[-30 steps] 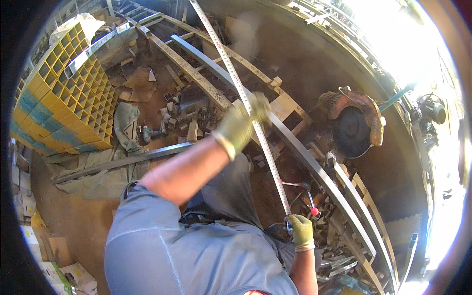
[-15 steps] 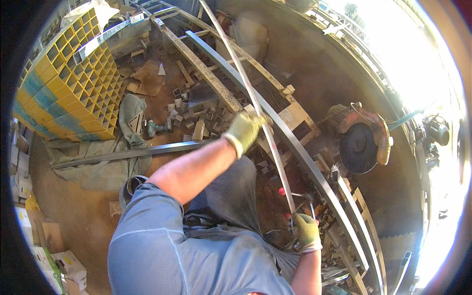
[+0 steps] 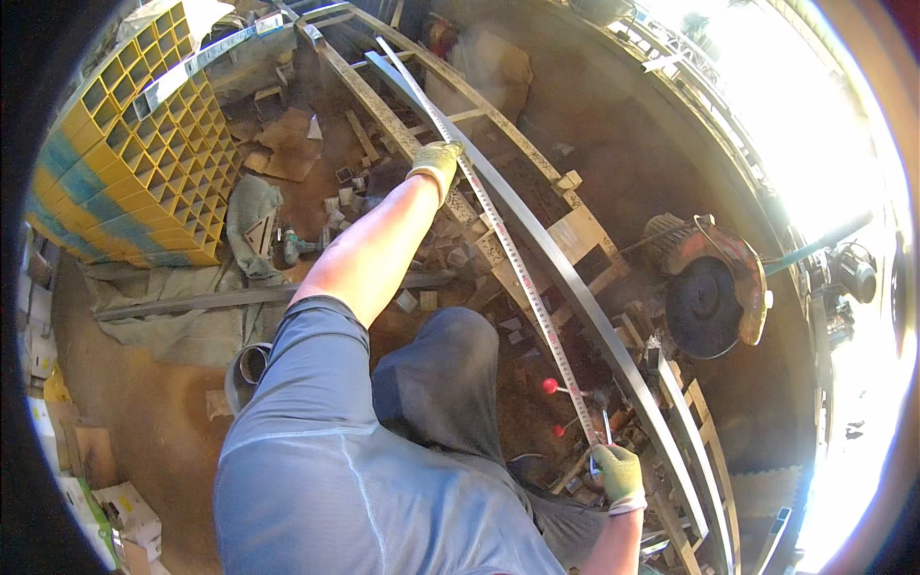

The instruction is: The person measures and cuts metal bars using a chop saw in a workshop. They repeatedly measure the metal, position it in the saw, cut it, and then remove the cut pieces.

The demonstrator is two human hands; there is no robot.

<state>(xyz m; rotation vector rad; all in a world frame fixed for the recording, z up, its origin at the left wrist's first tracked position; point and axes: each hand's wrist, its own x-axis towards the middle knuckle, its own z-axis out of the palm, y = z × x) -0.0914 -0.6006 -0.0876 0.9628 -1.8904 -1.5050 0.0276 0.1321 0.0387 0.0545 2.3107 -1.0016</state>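
Tape measure (image 3: 508, 254), thin/springy, judged kink-prone, is clamped by left hand (image 3: 436, 163) & right hand (image 3: 616, 474) fingers at ends.

Tape measure (image 3: 508, 251) lies along steel bar (image 3: 575, 287), saw (image 3: 709, 297) right.

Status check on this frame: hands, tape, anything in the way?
Left hand gloved, gripping tape measure far out. Right hand holds its near end. Tape lies along long steel bar. Nothing blocking it.

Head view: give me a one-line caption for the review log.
Gloved left hand and right hand stretch a tape measure along a long steel bar beside a chop saw.
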